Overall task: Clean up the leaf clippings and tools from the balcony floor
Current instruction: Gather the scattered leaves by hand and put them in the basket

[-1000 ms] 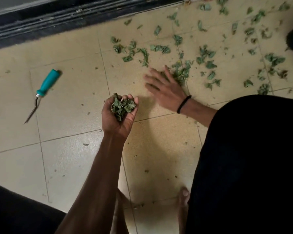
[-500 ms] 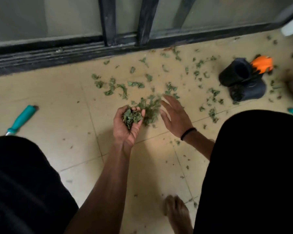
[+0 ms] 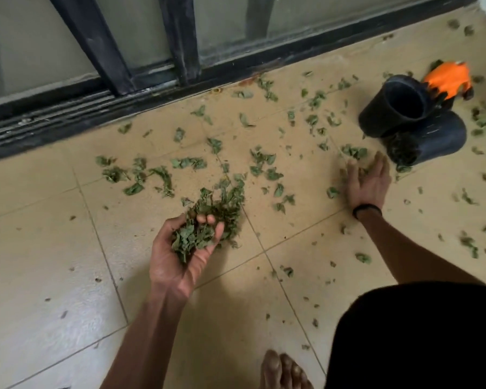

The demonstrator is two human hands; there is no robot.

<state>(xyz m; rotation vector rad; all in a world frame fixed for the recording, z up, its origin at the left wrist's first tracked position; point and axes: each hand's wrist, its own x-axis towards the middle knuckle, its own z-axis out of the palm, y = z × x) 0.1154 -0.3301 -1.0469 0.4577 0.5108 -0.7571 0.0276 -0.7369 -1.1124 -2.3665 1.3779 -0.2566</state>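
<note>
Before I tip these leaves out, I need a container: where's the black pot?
The black pot lies tipped at upper right, resting on another dark pot, beside something orange, just beyond the right hand.

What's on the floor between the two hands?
Head view: scattered leaf clippings on bare tile between the left hand, cupping leaves, and the right hand.

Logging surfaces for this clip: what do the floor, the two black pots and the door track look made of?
Floor: likely glazed ceramic tile, beige, speckled, with grout lines and a soft sheen. Black pots: probably moulded plastic, thin-walled and matte, one lying on its side. Door track: seemingly dark painted metal, ribbed and dusty. Leaf clippings in the left hand: plant matter.
</note>
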